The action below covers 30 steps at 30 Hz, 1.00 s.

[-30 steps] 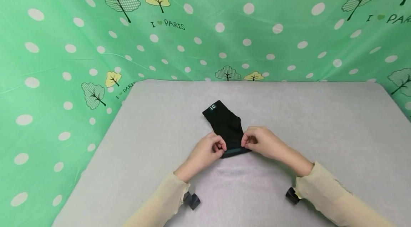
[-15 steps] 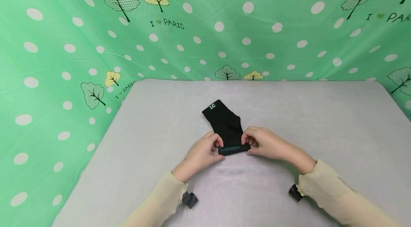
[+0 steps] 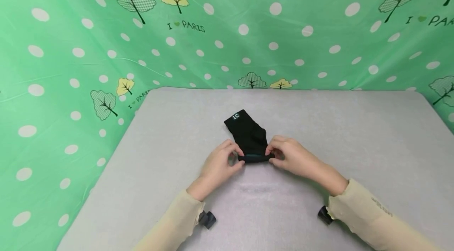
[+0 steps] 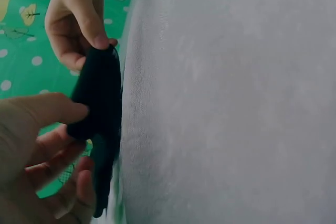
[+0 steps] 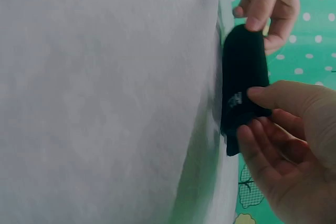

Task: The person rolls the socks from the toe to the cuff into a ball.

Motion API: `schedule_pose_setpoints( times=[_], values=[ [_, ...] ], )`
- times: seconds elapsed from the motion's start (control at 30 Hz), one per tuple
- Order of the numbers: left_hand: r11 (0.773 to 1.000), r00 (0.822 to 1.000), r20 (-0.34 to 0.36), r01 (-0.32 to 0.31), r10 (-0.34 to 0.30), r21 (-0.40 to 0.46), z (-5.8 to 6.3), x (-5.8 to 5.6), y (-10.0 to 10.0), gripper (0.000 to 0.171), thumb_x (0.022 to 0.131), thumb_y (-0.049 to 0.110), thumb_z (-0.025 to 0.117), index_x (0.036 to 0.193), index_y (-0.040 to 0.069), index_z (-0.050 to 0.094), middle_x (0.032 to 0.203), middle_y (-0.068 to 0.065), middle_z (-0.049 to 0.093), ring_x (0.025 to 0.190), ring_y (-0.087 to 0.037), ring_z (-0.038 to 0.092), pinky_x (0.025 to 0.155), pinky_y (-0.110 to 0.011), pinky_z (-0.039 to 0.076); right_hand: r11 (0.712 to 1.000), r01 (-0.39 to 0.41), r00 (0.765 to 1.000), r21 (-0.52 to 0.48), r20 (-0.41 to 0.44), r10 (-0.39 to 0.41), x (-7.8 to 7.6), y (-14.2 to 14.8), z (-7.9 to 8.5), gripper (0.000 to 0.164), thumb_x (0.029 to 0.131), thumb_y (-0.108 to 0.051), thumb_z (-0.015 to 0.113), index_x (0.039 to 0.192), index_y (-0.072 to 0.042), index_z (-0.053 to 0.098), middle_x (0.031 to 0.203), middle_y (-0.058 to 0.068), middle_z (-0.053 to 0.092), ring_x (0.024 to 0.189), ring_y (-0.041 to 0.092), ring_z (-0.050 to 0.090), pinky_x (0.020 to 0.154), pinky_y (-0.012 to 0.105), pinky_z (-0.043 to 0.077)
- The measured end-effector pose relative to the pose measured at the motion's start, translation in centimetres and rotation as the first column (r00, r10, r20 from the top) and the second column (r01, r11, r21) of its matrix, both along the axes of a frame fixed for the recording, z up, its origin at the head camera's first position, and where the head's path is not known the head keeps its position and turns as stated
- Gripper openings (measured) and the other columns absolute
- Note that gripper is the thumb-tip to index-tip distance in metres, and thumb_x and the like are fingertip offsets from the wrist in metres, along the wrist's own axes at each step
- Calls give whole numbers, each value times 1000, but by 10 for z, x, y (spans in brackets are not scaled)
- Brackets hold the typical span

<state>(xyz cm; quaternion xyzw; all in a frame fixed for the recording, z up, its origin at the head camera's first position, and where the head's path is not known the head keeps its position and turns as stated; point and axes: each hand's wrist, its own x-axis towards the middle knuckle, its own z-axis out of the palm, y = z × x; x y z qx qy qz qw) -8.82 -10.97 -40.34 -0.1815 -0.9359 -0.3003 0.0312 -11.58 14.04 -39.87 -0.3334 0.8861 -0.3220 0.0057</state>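
A black sock (image 3: 248,132) lies on the grey table, its cuff with a small "LC" label pointing away to the upper left. The near end is turned over into a thick roll (image 3: 255,158). My left hand (image 3: 219,164) pinches the left end of that roll between thumb and forefinger. At the right end, my right hand (image 3: 294,156) pinches it the same way. In the left wrist view the thumb presses the dark roll (image 4: 97,95), the other fingers loosely bent. The right wrist view shows faint pale print on the sock (image 5: 244,61).
The grey table (image 3: 170,132) stretches out on all sides of the sock. Behind and to the left hangs a green dotted cloth (image 3: 198,58) printed with trees. Dark wrist-camera mounts (image 3: 207,219) stick out under both cream sleeves (image 3: 369,215).
Both hands have shifted their hold from the flatter near end onto the roll. The near end has rolled farther toward the cuff, so the sock is shorter.
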Motion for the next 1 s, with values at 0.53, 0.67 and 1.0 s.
schedule_pose_setpoints(
  times=[0.53, 0.67, 1.0],
  values=[
    [990, 989, 147, -50, 30, 135, 1, -1, -12, 7, 89, 21, 74, 95, 21, 73, 81, 9, 70, 71, -3, 59, 66, -19, 47, 984, 99, 978, -147, 197, -69, 5, -4, 2, 11, 88, -8, 74, 98, -12, 73, 94, -2, 74, 83, 4, 66, 79, 27, 58],
    [994, 982, 183, -63, 45, 92, -1, -3, -10, 7, 92, 22, 70, 96, 17, 73, 77, 8, 69, 67, -3, 55, 64, -20, 43, 975, 146, 956, -165, 277, -96, 3, -5, -1, 10, 89, -7, 73, 98, -10, 70, 88, -1, 74, 81, 5, 67, 75, 22, 56],
    [991, 964, 231, -126, 135, -53, 3, -10, -2, 9, 93, 26, 66, 91, 19, 70, 79, 6, 69, 70, -7, 57, 65, -26, 46, 961, 243, 903, -133, 392, -174, -3, -9, -1, 4, 90, -7, 70, 94, -6, 69, 85, 4, 72, 76, 12, 63, 66, 21, 51]
  ],
)
